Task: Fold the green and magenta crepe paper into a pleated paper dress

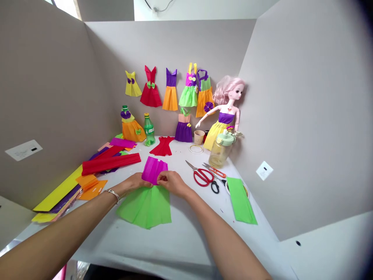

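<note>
In the head view, a magenta paper top (154,168) and a green paper skirt (147,210) meet at the waist on the surface (189,243). Their long axis runs away from the person, leaning slightly right at the far end; the skirt fans out on the near side. The left hand (139,183) has its grip closed on the top's lower left edge. The right hand (171,182) pinches the top's lower right, fingertips together. The waist join lies between both grips, about equally near each, so the work seems to turn on lining up that crosswise edge.
</note>
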Demonstrator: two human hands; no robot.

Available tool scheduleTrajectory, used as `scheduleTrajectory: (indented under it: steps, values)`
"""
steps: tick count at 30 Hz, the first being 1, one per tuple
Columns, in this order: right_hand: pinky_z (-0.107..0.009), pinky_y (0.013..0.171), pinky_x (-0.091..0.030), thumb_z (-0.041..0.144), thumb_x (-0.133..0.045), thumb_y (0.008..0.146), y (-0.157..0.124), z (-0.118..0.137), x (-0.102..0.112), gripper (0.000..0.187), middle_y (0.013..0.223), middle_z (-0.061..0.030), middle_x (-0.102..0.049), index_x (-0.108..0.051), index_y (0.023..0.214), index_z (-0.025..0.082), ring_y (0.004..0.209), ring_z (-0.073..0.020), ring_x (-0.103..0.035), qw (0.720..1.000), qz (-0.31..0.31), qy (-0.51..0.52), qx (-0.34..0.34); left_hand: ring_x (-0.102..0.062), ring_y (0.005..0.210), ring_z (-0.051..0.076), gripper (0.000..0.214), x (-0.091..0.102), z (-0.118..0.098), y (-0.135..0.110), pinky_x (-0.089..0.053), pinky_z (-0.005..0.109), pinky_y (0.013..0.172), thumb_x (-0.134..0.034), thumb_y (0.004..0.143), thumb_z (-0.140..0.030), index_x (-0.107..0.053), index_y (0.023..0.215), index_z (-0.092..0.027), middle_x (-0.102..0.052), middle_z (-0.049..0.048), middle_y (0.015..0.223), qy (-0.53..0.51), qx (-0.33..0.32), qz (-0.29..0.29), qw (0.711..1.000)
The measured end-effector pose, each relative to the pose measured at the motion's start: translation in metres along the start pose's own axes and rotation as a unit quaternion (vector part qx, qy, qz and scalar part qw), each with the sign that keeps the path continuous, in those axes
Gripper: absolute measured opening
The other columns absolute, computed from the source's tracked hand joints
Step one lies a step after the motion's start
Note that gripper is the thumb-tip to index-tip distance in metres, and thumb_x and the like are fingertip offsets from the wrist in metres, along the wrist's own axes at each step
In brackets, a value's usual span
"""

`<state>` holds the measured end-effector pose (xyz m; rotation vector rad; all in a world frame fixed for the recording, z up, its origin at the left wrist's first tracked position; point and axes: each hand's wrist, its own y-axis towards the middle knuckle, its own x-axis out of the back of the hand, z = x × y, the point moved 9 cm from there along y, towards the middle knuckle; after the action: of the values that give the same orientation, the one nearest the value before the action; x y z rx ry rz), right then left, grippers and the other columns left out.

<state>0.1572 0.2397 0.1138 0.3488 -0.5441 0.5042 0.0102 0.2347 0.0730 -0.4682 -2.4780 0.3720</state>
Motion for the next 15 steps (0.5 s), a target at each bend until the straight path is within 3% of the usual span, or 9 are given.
scheduleTrajectory:
  steps: [4,7,10,13,15]
  values:
    - [-0.023,0.066,-0.043,0.021,-0.063,0.08,0.006,-0.013,0.024,0.005,0.071,0.003,-0.066,-0.068,0.078,0.02,0.068,-0.0132,-0.058,0.994,-0.07,0.085,-0.014,-0.067,0.105,0.026,0.035,0.005,-0.008,-0.01,-0.058,0.044,0.088,-0.066,0.097,-0.037,-0.062,0.124,-0.016,-0.065,0.0078,0.124,-0.027,-0.008,-0.014,0.999]
    - [-0.024,0.066,-0.045,0.027,-0.061,0.079,0.01,-0.024,0.042,0.009,0.071,0.0019,-0.066,-0.067,0.079,0.019,0.066,-0.0133,-0.058,0.983,-0.119,0.139,-0.024,-0.072,0.099,0.029,0.054,0.018,-0.019,-0.021,-0.059,0.043,0.084,-0.076,0.083,-0.051,-0.063,0.12,-0.014,-0.073,0.0084,0.111,-0.03,-0.028,-0.052,0.998]
    - [-0.025,0.062,-0.044,0.031,-0.06,0.076,0.01,-0.032,0.053,0.013,0.067,0.0019,-0.064,-0.065,0.078,0.019,0.063,-0.0131,-0.056,0.972,-0.153,0.176,-0.032,-0.074,0.091,0.034,0.069,0.046,-0.037,-0.033,-0.06,0.043,0.078,-0.076,0.068,-0.066,-0.065,0.11,-0.013,-0.077,0.0096,0.098,0.011,-0.053,-0.12,0.991]
    - [-0.025,0.059,-0.042,0.035,-0.061,0.074,0.009,-0.035,0.059,0.017,0.065,0.0021,-0.062,-0.065,0.076,0.019,0.06,-0.0127,-0.054,0.964,-0.174,0.2,-0.035,-0.074,0.087,0.034,0.065,0.086,-0.066,-0.048,-0.059,0.042,0.073,-0.069,0.069,-0.067,-0.066,0.106,-0.013,-0.076,0.0118,0.098,0.101,-0.083,-0.211,0.969]
    - [-0.025,0.058,-0.041,0.036,-0.062,0.073,0.008,-0.036,0.062,0.018,0.064,0.002,-0.062,-0.065,0.075,0.019,0.059,-0.0125,-0.053,0.96,-0.184,0.21,-0.036,-0.072,0.09,0.034,0.059,0.112,-0.09,-0.063,-0.057,0.041,0.077,-0.066,0.075,-0.059,-0.064,0.113,-0.014,-0.075,0.0113,0.1,0.183,-0.11,-0.278,0.937]
